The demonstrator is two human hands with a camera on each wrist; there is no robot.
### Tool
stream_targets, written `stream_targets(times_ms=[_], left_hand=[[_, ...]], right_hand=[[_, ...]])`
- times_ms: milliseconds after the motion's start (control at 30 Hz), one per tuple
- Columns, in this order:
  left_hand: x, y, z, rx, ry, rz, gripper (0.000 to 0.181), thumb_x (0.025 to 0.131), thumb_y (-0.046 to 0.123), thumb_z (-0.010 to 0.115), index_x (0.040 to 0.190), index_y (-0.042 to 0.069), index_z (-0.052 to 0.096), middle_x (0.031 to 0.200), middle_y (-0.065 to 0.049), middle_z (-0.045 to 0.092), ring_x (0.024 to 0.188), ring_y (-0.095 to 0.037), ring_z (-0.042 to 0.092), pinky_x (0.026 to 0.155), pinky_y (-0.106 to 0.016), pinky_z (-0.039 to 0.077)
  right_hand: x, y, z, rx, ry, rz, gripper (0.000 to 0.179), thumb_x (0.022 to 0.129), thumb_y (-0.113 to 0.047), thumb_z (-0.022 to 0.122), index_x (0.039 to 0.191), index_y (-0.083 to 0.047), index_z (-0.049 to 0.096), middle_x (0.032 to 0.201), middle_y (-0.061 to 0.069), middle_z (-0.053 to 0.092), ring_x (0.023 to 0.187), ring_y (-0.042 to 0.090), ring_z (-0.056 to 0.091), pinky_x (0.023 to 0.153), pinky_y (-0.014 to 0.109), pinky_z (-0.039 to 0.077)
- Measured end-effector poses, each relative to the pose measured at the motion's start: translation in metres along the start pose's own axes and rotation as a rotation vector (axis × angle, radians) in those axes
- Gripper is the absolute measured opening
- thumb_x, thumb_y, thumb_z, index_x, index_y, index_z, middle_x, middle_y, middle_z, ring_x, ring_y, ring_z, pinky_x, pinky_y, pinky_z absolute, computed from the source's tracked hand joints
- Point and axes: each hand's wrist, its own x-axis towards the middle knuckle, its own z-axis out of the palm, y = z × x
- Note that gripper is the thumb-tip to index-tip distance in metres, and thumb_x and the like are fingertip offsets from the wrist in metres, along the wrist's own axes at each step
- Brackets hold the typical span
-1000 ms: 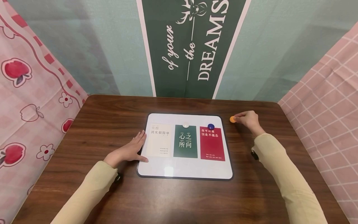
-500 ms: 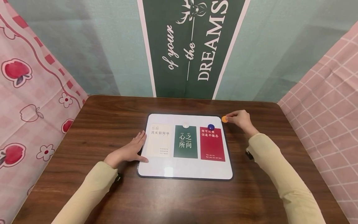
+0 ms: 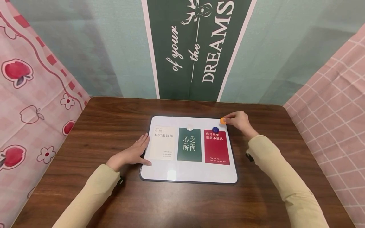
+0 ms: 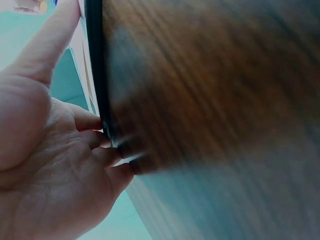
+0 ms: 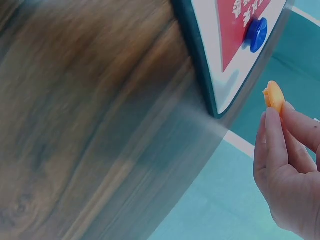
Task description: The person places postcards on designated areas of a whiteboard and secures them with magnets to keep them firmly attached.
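Observation:
A whiteboard (image 3: 188, 172) with a dark rim lies on the wooden table, bearing a cream card (image 3: 162, 145), a green card (image 3: 189, 153) and a red card (image 3: 216, 148). A white round magnet (image 3: 189, 127) sits at the green card's top edge, a blue magnet (image 3: 215, 130) at the red card's. My left hand (image 3: 131, 153) rests on the board's left edge with fingers straight. Between thumb and fingers, my right hand (image 3: 240, 122) pinches an orange magnet (image 5: 274, 96) above the board's top right corner. In the right wrist view, that magnet is held clear of the board.
The brown wooden table (image 3: 182, 205) extends around the board on all sides. A green and teal cloth (image 3: 182, 85) hangs behind it. Pink printed cloths stand at the left (image 3: 42, 95) and right (image 3: 336, 95) sides.
My right hand has moved left with the orange magnet, from beside the board to over its top right corner. The left hand has stayed in place.

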Motion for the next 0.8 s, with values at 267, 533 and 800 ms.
stream_targets(times_ms=[267,533,800], left_hand=[[0.000,0.002,-0.001,0.007,-0.002,0.004,0.108,0.072,0.040,0.073,0.142,-0.007,0.007,0.149,-0.024,-0.005,0.137,-0.038,-0.005,0.108,-0.052,0.008],[0.000,0.003,-0.002,0.003,-0.002,0.000,0.107,0.073,0.040,0.073,0.142,-0.008,0.006,0.149,-0.024,-0.005,0.137,-0.038,-0.006,0.108,-0.052,0.008],[0.002,0.006,-0.004,-0.003,-0.003,0.005,0.107,0.073,0.041,0.073,0.142,-0.009,0.007,0.149,-0.026,-0.004,0.136,-0.039,-0.005,0.108,-0.053,0.008]], right_hand=[[0.003,-0.013,0.007,0.003,-0.036,-0.044,0.029,0.086,-0.019,0.064,0.106,0.001,0.066,0.106,0.023,0.061,0.090,0.032,0.059,0.081,0.041,0.051],[0.002,-0.030,0.015,0.037,-0.062,-0.057,0.027,0.086,-0.016,0.063,0.107,0.001,0.066,0.109,0.022,0.061,0.091,0.031,0.058,0.083,0.039,0.050],[0.007,-0.040,0.025,0.042,-0.086,-0.062,0.029,0.085,-0.019,0.065,0.107,-0.001,0.067,0.108,0.019,0.062,0.092,0.030,0.061,0.083,0.036,0.050]])
